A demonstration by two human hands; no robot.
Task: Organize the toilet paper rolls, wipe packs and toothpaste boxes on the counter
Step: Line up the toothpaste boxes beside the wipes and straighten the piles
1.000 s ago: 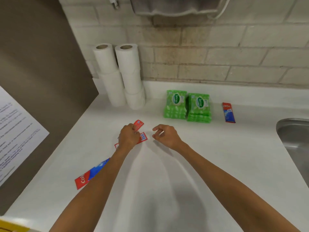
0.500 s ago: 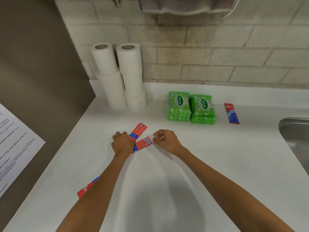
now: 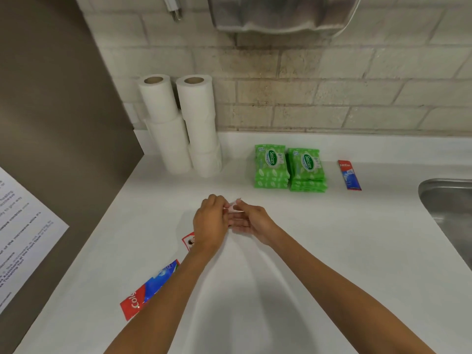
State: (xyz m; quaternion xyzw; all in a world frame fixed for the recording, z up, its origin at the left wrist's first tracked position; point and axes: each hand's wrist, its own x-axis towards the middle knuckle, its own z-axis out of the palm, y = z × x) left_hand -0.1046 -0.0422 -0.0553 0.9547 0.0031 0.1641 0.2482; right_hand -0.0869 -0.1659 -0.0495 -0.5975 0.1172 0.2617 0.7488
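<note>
Hands meet: left hand (image 3: 210,222) and right hand (image 3: 253,222) pinch one blurred pale item (image 3: 233,209).

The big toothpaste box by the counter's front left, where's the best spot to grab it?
Probably across its narrow width near the middle, coming from above: the toothpaste box lies flat and slanted on the counter, so only its two long edges offer a pinch. Its far end is tucked under the left forearm.

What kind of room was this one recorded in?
Most likely a restroom or washroom: a stainless sink set in the counter, a metal wall unit, perhaps a dispenser or dryer, above, and toilet paper rolls stacked in the corner.
</note>
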